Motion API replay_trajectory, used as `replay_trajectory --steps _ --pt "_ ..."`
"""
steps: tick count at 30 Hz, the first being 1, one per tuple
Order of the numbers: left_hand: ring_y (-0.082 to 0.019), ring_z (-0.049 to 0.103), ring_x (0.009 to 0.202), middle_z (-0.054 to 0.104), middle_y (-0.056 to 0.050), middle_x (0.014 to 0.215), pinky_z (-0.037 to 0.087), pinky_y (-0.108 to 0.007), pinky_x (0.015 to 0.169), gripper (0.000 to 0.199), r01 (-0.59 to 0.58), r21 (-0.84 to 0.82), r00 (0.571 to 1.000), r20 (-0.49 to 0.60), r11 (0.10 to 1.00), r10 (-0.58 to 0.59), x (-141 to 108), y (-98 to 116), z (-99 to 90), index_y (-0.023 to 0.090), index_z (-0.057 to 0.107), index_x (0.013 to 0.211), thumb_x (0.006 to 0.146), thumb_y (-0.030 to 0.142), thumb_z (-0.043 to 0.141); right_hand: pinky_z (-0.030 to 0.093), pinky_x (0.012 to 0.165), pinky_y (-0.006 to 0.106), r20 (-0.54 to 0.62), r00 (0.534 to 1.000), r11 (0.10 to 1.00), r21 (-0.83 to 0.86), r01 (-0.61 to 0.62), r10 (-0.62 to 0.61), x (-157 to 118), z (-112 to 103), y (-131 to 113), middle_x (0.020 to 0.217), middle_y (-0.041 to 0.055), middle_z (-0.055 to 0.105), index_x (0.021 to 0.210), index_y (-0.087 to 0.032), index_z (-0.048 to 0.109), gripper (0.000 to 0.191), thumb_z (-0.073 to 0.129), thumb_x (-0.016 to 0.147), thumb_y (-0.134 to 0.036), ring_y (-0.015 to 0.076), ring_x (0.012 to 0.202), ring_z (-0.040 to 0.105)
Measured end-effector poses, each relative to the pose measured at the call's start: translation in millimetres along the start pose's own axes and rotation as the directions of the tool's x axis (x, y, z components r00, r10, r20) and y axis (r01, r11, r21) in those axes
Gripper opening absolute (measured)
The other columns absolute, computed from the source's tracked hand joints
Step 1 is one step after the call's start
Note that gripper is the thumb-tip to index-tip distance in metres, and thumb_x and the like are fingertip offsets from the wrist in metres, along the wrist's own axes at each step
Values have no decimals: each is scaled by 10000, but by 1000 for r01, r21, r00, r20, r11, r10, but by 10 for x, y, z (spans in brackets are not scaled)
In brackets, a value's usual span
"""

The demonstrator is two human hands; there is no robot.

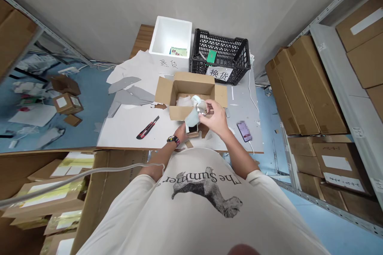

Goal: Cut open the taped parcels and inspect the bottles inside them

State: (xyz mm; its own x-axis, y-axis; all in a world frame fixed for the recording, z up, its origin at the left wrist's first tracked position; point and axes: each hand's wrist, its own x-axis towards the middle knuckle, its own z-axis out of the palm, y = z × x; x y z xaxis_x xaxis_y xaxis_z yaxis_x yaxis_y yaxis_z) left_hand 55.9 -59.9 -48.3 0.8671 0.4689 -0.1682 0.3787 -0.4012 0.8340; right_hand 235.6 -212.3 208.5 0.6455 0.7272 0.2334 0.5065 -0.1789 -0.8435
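Note:
My right hand [216, 118] grips a shiny, silvery round item [202, 107] over the front edge of an open cardboard box [191, 86]. Pale wrapping [192, 118] hangs from that item. Low at the box's front, my left hand [180, 132] holds a small box [192, 130] with a dark inside; its fingers are partly hidden. White packing material [184, 101] lies in the cardboard box. To the left, a red and black utility knife [147, 127] rests on the table [119, 132].
Behind the box stand a white foam bin [170, 61] and a black crate [239, 63]. A phone [244, 131] with a cable lies at the right. Torn grey sheets [134, 95] are at the left. Shelves with cartons [302, 83] flank the right side.

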Motion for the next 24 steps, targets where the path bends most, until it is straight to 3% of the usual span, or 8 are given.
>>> replay_trajectory --steps 4,7,10,12,14,17,20,24 --pt "-431 778 1254 820 -189 1311 628 -573 1130 580 49 35 998 -30 998 -48 -200 -29 -261 225 757 1227 709 382 966 652 773 334 -84 993 975 212 -65 84 188 -212 76 937 -9 677 1176 -269 707 386 819 827 -391 204 851 681" --pt "-388 805 1192 826 -196 1333 635 -561 1115 405 98 13 981 -168 995 -95 -423 54 -591 224 785 1238 901 445 822 653 803 334 -78 991 955 287 -79 106 259 -285 176 979 1 712 1181 -258 734 419 847 812 -421 206 896 705" --pt "-350 792 1262 823 -179 1369 652 -513 1100 495 66 -245 930 -336 967 -149 -501 377 -865 211 773 1346 1031 588 725 673 919 391 -33 995 925 371 -78 98 345 -271 266 1077 34 769 1215 -251 763 481 871 828 -515 246 1016 753" --pt "-340 790 1275 811 -182 1417 672 -496 1067 660 46 -519 956 -226 854 -188 -440 699 -955 206 722 1476 1059 716 683 673 1001 447 12 998 897 437 -64 65 427 -224 286 1149 61 799 1258 -253 773 580 893 827 -623 289 1113 777" --pt "-357 814 1190 823 -220 1351 695 -504 972 847 139 -716 987 43 684 -155 -346 1027 -977 177 709 1523 1099 875 484 660 1073 502 68 998 869 492 -44 11 517 -175 257 1222 87 820 1305 -258 776 700 901 811 -737 331 1203 784" --pt "-341 823 977 836 -233 1190 688 -471 812 1006 289 -765 951 299 576 -80 -269 1413 -943 138 746 1482 1086 960 323 650 1118 554 120 992 850 525 -33 -35 624 -143 142 1372 114 821 1368 -280 779 798 823 845 -881 367 1318 766" --pt "-286 784 865 823 -194 1123 654 -426 736 1001 272 -756 955 289 596 -70 -289 1645 -902 164 728 1512 1092 954 278 682 1054 537 104 995 852 519 -61 8 669 -139 16 1514 106 786 1418 -335 778 784 700 932 -945 359 1386 746" --pt "-306 785 963 805 -191 1174 665 -432 768 967 203 -811 976 211 548 -48 -319 1810 -885 177 676 1538 1076 964 356 709 938 472 58 994 830 547 -108 91 701 -84 -85 1483 111 797 1472 -332 757 834 483 1040 -990 325 1336 776"
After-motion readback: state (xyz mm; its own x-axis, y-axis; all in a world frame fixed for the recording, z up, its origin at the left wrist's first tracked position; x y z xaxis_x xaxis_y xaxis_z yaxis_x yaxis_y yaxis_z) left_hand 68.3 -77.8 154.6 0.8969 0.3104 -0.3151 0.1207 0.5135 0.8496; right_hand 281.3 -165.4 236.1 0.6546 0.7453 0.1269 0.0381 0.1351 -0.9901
